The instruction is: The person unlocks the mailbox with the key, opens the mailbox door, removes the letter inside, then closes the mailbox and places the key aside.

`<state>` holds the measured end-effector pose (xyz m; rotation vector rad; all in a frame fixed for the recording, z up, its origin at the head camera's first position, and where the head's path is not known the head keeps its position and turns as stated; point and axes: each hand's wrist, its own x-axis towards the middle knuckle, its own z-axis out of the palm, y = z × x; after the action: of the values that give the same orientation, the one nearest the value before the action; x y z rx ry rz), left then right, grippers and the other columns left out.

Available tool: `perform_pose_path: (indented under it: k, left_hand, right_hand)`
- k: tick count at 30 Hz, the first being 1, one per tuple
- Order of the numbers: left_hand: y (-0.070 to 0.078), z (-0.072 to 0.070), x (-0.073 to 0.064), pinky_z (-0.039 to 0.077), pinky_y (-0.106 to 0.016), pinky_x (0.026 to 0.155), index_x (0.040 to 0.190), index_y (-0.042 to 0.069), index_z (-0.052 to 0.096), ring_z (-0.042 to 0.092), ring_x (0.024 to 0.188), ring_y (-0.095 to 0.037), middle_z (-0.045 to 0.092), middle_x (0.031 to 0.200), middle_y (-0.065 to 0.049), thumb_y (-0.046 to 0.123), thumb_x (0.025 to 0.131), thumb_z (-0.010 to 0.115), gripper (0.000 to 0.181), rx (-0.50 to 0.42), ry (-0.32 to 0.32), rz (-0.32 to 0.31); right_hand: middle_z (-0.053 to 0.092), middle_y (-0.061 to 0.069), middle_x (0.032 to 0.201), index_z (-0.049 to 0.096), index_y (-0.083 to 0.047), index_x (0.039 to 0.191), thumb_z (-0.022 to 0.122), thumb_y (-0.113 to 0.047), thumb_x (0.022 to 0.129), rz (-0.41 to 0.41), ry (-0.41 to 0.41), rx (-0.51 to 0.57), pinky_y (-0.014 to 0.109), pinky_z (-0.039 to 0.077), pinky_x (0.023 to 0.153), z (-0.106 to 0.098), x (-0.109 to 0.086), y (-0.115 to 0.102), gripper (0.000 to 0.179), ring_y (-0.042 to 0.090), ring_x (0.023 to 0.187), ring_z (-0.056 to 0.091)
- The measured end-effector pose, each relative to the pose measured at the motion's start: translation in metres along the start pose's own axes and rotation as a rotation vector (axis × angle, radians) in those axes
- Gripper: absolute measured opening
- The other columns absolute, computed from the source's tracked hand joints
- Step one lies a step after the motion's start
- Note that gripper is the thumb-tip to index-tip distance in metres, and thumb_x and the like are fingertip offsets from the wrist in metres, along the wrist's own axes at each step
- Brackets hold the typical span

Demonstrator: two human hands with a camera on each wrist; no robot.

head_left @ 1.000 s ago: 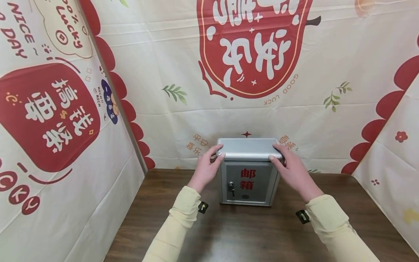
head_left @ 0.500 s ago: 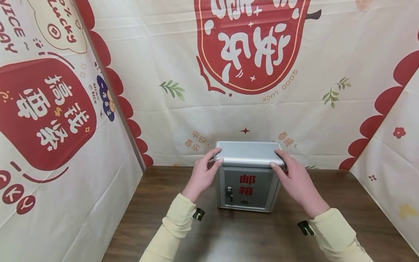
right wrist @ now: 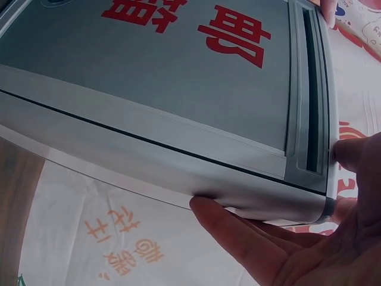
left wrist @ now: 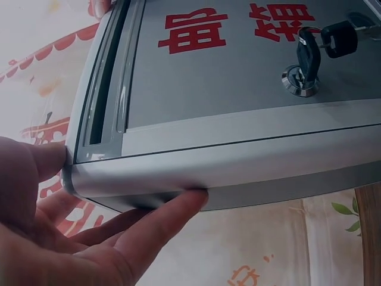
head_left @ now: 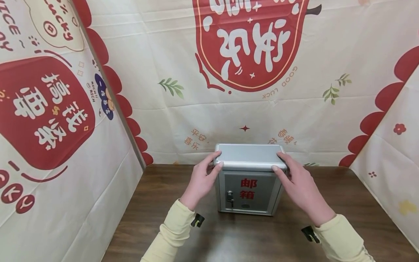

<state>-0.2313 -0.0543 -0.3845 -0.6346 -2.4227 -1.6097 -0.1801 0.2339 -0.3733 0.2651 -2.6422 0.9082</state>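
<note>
A silver metal mailbox (head_left: 262, 189) stands upright on the wooden table, its door towards me, with red characters on it. A lock (left wrist: 299, 80) on the door's left side holds a key (left wrist: 308, 55), and a second key (left wrist: 342, 39) hangs beside it. My left hand (head_left: 201, 178) grips the upper left corner, its thumb at the top's front edge and other fingers around the side. At the upper right corner my right hand (head_left: 301, 183) holds on in the same way. Under the top edge runs a narrow slot (right wrist: 312, 89).
Behind the mailbox hangs a printed cloth backdrop (head_left: 147, 134), with similar cloth along the left and right sides. The brown wooden table (head_left: 163, 218) extends in front of the mailbox and to both sides.
Both hands have drawn the mailbox a little away from the back cloth, towards me. Their hold on its upper corners stays the same. The head view has shifted slightly.
</note>
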Motion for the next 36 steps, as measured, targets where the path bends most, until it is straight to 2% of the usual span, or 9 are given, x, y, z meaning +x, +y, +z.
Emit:
perform_pose_path:
  k: [6,10,14,18,24,31,36]
  left_hand:
    - [-0.003,0.003,-0.001,0.047,-0.029,0.091,0.14,0.019,0.05,0.056,0.114,-0.019,0.049,0.138,-0.006,0.03,0.097,0.056,0.045,0.013,0.032,0.028]
    - [-0.003,0.004,0.002,0.047,-0.029,0.091,0.141,0.017,0.047,0.055,0.114,-0.019,0.048,0.137,-0.009,0.034,0.098,0.053,0.046,0.069,0.034,0.063]
    - [-0.005,0.005,0.009,0.049,-0.034,0.089,0.142,0.013,0.045,0.051,0.118,-0.021,0.043,0.141,-0.012,0.039,0.099,0.047,0.049,0.154,0.038,0.113]
    - [-0.008,0.003,0.02,0.051,-0.033,0.086,0.141,0.011,0.045,0.05,0.118,-0.02,0.042,0.141,-0.01,0.04,0.1,0.045,0.05,0.144,0.033,0.135]
    - [-0.013,0.001,0.031,0.05,-0.029,0.086,0.138,0.009,0.048,0.051,0.116,-0.018,0.047,0.137,-0.008,0.037,0.1,0.047,0.047,0.132,0.024,0.148]
    - [-0.015,0.002,0.031,0.051,-0.031,0.084,0.132,0.016,0.056,0.053,0.111,-0.015,0.052,0.13,0.0,0.031,0.096,0.052,0.039,0.125,0.05,0.119]
    - [-0.016,0.002,0.034,0.051,-0.031,0.083,0.13,0.015,0.057,0.054,0.108,-0.015,0.053,0.124,0.0,0.03,0.094,0.053,0.039,0.12,0.067,0.116]
  right_hand:
    - [0.039,0.027,0.14,0.035,-0.013,0.147,0.052,-0.041,0.097,-0.011,0.014,0.008,0.06,0.042,0.087,0.001,0.001,0.001,0.06,0.043,0.115,0.048]
    - [0.039,0.027,0.141,0.036,-0.012,0.147,0.052,-0.042,0.097,-0.011,0.016,0.012,0.06,0.041,0.088,0.002,0.002,0.003,0.06,0.043,0.117,0.047]
    - [0.04,0.026,0.14,0.037,-0.012,0.147,0.052,-0.042,0.097,-0.012,0.018,0.012,0.06,0.041,0.088,0.002,0.002,0.003,0.06,0.042,0.116,0.048]
    - [0.04,0.026,0.14,0.037,-0.012,0.147,0.052,-0.042,0.096,-0.011,0.016,0.01,0.06,0.041,0.088,0.002,0.002,0.003,0.06,0.041,0.117,0.047]
    - [0.04,0.026,0.141,0.037,-0.013,0.147,0.053,-0.042,0.096,-0.009,0.022,0.007,0.06,0.042,0.089,0.0,0.001,0.001,0.061,0.042,0.118,0.047]
    - [0.04,0.026,0.141,0.035,-0.015,0.148,0.055,-0.04,0.096,-0.013,0.041,0.009,0.06,0.042,0.087,0.002,-0.002,0.001,0.061,0.042,0.117,0.047]
    - [0.036,0.025,0.144,0.03,-0.017,0.15,0.053,-0.04,0.096,-0.008,0.031,0.02,0.063,0.037,0.09,0.003,0.0,0.0,0.063,0.044,0.124,0.04]
